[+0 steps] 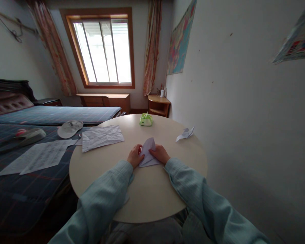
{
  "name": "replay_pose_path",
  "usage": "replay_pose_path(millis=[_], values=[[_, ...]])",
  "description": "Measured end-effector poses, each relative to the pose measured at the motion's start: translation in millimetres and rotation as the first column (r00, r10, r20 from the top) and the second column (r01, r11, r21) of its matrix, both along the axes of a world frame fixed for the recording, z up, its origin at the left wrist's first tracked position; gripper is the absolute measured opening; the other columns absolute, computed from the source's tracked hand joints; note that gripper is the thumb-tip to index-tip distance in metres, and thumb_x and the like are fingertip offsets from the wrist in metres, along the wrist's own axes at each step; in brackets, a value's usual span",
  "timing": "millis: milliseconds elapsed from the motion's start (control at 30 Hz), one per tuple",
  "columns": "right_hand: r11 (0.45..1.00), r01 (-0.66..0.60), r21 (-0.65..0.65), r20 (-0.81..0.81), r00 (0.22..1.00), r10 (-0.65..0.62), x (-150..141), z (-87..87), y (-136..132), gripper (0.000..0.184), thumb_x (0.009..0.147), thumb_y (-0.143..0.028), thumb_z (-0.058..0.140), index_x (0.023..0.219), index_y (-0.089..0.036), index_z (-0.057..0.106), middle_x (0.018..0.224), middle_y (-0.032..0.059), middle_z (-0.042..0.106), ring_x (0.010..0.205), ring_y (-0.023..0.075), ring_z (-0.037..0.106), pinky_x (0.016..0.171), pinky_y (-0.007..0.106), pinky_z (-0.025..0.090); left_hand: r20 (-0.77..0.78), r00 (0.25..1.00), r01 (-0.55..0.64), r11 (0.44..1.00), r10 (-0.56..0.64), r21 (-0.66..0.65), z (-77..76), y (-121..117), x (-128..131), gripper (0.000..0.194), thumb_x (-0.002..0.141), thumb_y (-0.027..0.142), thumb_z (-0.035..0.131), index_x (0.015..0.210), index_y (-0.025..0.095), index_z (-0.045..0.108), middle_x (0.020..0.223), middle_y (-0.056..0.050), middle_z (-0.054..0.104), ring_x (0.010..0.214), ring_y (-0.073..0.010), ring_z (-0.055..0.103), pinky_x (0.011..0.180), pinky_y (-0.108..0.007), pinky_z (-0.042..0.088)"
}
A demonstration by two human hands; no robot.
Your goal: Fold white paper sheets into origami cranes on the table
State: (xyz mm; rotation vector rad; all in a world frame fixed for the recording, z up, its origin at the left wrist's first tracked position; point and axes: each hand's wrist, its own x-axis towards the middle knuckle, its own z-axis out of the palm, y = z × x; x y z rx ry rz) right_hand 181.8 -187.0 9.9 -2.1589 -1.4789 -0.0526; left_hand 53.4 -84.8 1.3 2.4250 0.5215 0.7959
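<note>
My sleeved forearms angle inward over the round, cream-topped table. My left hand and right hand pinch the folded white paper sheet from opposite sides.

Dim light, blown-out window

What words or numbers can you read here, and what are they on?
No words or numbers are readable.
Printed sheets on the bed: too blurred.
Map: too small.
Poster at the right edge: too blurred.
Green pack: marks too small.
Held paper: no writing shows.
</note>
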Motion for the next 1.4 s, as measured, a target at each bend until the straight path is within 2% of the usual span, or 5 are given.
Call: replay_pose_path(millis=[333,667,1067,1233,1400], values=[[0.998,0.055,-0.023,0.005,0.998,-0.055,3.1,-1.1,0.5,0.021,0.077,-0.028,0.045,0.086,-0.014,0.057,0.087,0.0065,0.061,0.078,0.0138,0.054,0.065,0.020,0.033,0.026,0.997,0.073,0.993,-0.070,-0.095,-5.5,0.9,1.6,0.040,0.059,0.011,0.052,0.096,0.018,0.041,0.071,0.003,0.049,0.060,-0.0087,0.047,0.059,-0.021,0.041],[0.998,0.056,-0.028,-0.009,0.998,-0.057,2.4,0.6,0.2,0.019,0.076,-0.027,0.047,0.085,-0.014,0.057,0.086,0.0068,0.061,0.077,0.0144,0.054,0.064,0.021,0.033,0.058,0.995,0.097,0.943,-0.083,-0.318,-0.3,-2.3,2.9,0.021,0.074,0.018,0.042,0.095,0.017,0.047,0.076,-0.001,0.062,0.061,-0.0087,0.056,0.058,-0.021,0.045],[1.000,0.025,-0.008,-0.019,1.000,-0.025,2.8,-0.1,-0.2,0.020,0.077,-0.027,0.045,0.085,-0.013,0.057,0.085,0.0070,0.061,0.078,0.0142,0.054,0.065,0.021,0.034,-0.028,0.981,0.182,0.952,-0.194,-0.245,5.6,-7.1,-1.6,0.047,0.059,0.003,0.047,0.104,0.017,0.043,0.082,0.000,0.064,0.054,-0.0058,0.050,0.054,-0.018,0.043],[0.998,0.054,-0.026,-0.008,0.998,-0.055,3.8,-1.3,1.4,0.020,0.077,-0.028,0.046,0.085,-0.013,0.056,0.086,0.0080,0.060,0.079,0.0146,0.054,0.066,0.021,0.034,-0.042,0.982,0.166,0.948,-0.184,-0.270,7.2,-7.3,-1.9,0.037,0.067,0.016,0.048,0.103,0.018,0.044,0.081,0.000,0.063,0.056,-0.0069,0.051,0.055,-0.019,0.043],[0.999,0.040,-0.015,-0.013,0.999,-0.040,4.8,-2.8,1.8,0.020,0.078,-0.028,0.045,0.084,-0.013,0.056,0.085,0.0084,0.061,0.078,0.0146,0.055,0.065,0.021,0.036,-0.073,0.967,0.226,0.953,-0.245,-0.201,7.9,-7.5,-3.8,0.050,0.061,0.019,0.058,0.108,0.020,0.041,0.085,0.000,0.062,0.061,-0.0079,0.052,0.059,-0.021,0.043]])
